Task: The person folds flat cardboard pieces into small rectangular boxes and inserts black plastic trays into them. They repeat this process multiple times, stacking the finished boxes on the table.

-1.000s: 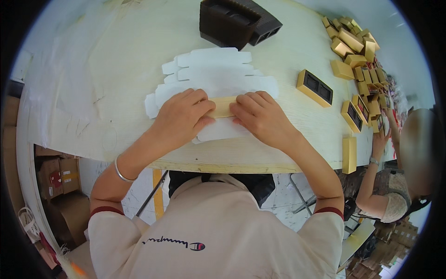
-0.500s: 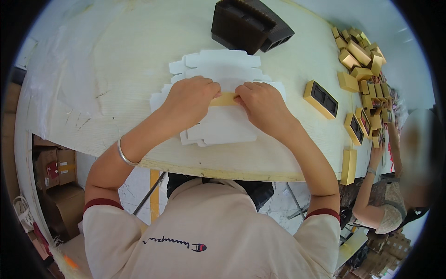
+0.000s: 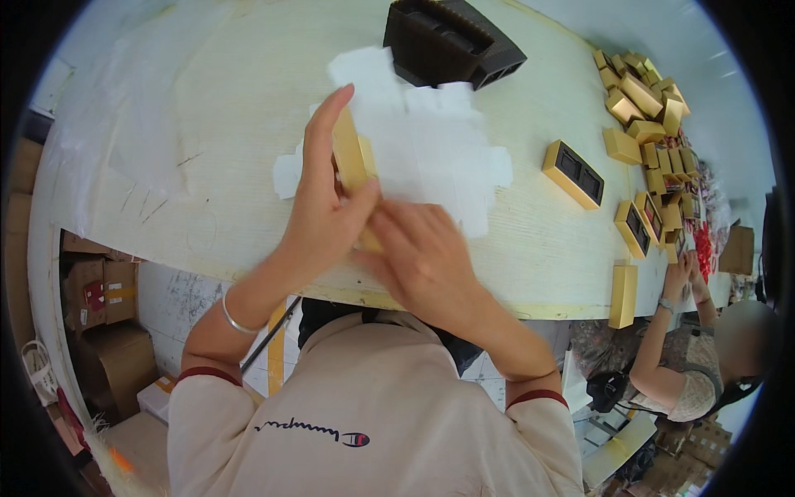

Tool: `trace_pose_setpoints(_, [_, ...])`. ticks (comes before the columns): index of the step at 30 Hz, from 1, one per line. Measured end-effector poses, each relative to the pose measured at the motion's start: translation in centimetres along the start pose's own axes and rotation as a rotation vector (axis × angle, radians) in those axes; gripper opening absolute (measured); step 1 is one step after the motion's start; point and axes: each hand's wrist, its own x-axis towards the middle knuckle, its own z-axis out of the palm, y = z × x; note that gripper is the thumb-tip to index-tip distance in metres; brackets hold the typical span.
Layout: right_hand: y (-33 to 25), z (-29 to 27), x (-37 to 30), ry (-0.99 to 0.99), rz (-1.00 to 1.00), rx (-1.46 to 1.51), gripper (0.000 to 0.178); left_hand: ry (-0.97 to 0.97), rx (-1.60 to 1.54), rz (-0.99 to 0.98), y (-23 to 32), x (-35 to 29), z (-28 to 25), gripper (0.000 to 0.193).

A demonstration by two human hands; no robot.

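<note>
A cardboard box blank, gold on the side that shows (image 3: 354, 161), stands tilted in front of me, partly folded along its length. My left hand (image 3: 319, 182) wraps it from the left, thumb on the near part and fingers stretched up its outside. At the blank's near end, my right hand (image 3: 422, 257) has its bent fingers pressed on the gold card; motion blurs them somewhat. White flat card (image 3: 439, 157) with notched flaps lies behind and to the right of my hands. Whether all of it is separate from the held blank cannot be made out.
A dark brown plastic tray stack (image 3: 455, 41) stands at the back. To the right is a gold box with a black insert (image 3: 573, 176), then a pile of gold boxes (image 3: 642, 91). A co-worker's hands (image 3: 683, 273) are near several gold boxes. Clear plastic film (image 3: 108, 124) lies left.
The gold-faced card has turned from lying crosswise to standing lengthwise, left of its former place. My left hand has swung upright around it; my right hand has moved down and left to its near end.
</note>
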Motion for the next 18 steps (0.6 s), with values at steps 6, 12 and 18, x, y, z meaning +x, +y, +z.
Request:
trace_pose_setpoints(6, [2.8,-5.9,-3.4,-0.093,-0.167,-0.336,0.056,-0.369,0.128,-0.091,-0.6,4.4,-3.8,0.082])
trace_pose_setpoints(12, [5.9,-4.9,-3.9,-0.164,-0.292,-0.29,0.019,-0.756,0.435,-0.012,-1.1,6.8,-1.4,0.073])
trace_pose_setpoints(18, [6.9,-3.9,-0.1,-0.3,0.126,0.042,0.006,-0.551,1.045,0.362,1.9,2.8,-1.4,0.047])
